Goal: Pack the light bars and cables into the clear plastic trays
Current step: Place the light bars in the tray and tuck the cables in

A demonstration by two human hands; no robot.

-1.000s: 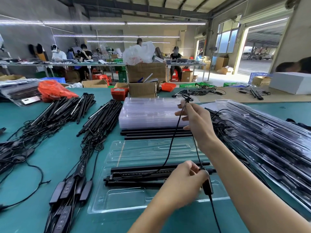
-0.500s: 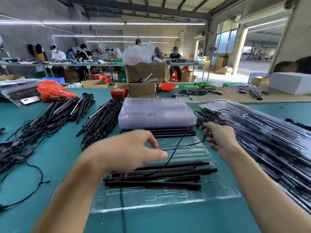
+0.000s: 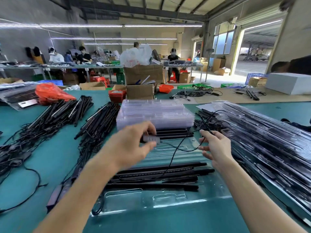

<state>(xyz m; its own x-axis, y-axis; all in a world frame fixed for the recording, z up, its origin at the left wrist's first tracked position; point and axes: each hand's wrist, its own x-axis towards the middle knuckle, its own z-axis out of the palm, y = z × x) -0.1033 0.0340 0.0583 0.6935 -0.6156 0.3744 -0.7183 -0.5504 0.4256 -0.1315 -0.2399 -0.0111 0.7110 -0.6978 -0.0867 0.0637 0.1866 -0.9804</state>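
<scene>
A clear plastic tray lies on the green table in front of me with several black light bars across its middle. My left hand hovers above the tray's far half and pinches a small blurred controller box on a thin black cable. That cable loops from the box to my right hand, which holds it between thumb and fingers near the tray's right side, then runs down to the bars.
A stack of empty clear trays stands just behind, with more black bars under its front edge. Piles of light bars with cables cover the left of the table. Packed trays are stacked on the right. Cardboard boxes sit at the far edge.
My left hand rose from the near side of the tray to above its far half, now holding the controller box. My right hand dropped closer to the tray, the cable slack between both hands.
</scene>
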